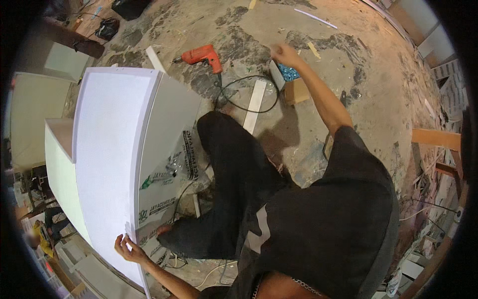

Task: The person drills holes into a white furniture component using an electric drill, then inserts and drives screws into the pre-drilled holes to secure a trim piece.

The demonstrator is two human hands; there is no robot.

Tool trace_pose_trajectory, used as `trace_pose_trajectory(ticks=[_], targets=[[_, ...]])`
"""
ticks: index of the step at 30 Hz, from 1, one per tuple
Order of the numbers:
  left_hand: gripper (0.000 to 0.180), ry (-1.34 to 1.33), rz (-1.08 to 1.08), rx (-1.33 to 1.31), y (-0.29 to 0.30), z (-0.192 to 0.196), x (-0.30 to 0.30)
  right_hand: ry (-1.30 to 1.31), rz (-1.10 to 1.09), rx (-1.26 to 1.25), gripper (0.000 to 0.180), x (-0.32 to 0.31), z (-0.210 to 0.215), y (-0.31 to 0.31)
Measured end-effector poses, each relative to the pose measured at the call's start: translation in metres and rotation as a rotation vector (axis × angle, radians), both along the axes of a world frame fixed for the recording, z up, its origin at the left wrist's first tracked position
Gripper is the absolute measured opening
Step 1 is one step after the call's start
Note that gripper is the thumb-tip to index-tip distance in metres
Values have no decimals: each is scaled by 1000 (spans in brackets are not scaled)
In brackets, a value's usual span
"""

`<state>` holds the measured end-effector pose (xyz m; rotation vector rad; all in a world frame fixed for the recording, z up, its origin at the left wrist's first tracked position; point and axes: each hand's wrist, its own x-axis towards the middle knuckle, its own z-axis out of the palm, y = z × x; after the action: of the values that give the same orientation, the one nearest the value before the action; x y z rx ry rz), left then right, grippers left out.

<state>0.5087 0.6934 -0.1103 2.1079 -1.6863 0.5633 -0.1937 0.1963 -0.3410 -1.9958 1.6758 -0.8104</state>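
My left hand (131,250) is at the near right edge of a long white panelled cabinet (112,129), its fingers pinched together. Whatever is between those fingertips is too small to make out. My right arm reaches forward, and my right hand (286,55) hovers with curled fingers just above an open cardboard box (297,91). Many small shiny blue pieces (287,73) fill part of this box. Anything inside the right hand's fingers is hidden. Printed clear film covers part of the cabinet's grey side (162,134).
An orange corded drill (201,56) lies on the stained concrete floor, its black cable looped beside a white strip (255,105). My bent leg (234,169) is between cabinet and box. Wooden boards (435,138) stand at right. Another person (47,234) is at far left.
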Motion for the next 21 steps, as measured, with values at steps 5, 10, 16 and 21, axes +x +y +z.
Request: trace_pose_trajectory(ticks=[5, 10, 16, 21], targets=[[12, -135, -145, -98, -77, 4, -40, 314, 108, 418, 26, -60, -106, 22], [37, 37, -569, 70, -188, 2, -152, 562, -17, 462, 23, -92, -129, 12], [32, 113, -617, -15, -228, -4, -211, 334, -194, 360, 17, -31, -130, 35], [31, 250, -648, 96, -218, -30, -223, 377, -158, 336, 13, -27, -129, 41]])
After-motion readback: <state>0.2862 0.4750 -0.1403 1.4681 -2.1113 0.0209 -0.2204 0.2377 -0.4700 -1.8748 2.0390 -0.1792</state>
